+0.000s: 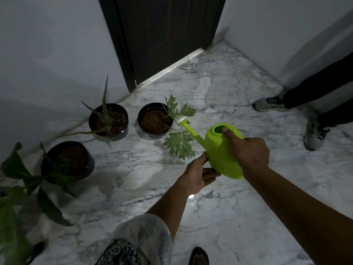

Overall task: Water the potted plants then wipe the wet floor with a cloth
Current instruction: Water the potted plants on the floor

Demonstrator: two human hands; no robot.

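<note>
A person stands on a grey-veined white marble floor (219,217) in a dim hallway, the toe of a dark shoe (198,256) at the bottom edge and a pale patterned sleeve (141,238) covering the left upper arm. Both bare forearms reach forward to a lime-green plastic watering can (219,150), held above the floor just right of centre. The right hand (248,152) is wrapped over the top of its rounded body, thumb resting at the rim of the round fill hole; the handle is hidden under the fingers. The left hand (196,175) is spread flat, palm cupped under and against the can's lower left side, steadying it rather than gripping. The can is tilted forward and left, its slim spout ending in a white sprinkler head (181,120) that hangs at the right rim of a black pot (155,120) of brown soil bearing a papaya seedling (179,144) with jagged leaves. To its left stands a second black pot with an aloe plant (107,119), and nearer the left edge a third pot (66,159) with a broad-leaved plant (23,188). A wet sheen shows on the marble around the pots. At right, another person's grey sneakers (313,134) and dark trousers stand by the white wall. A dark door (164,35) closes the far end.
</note>
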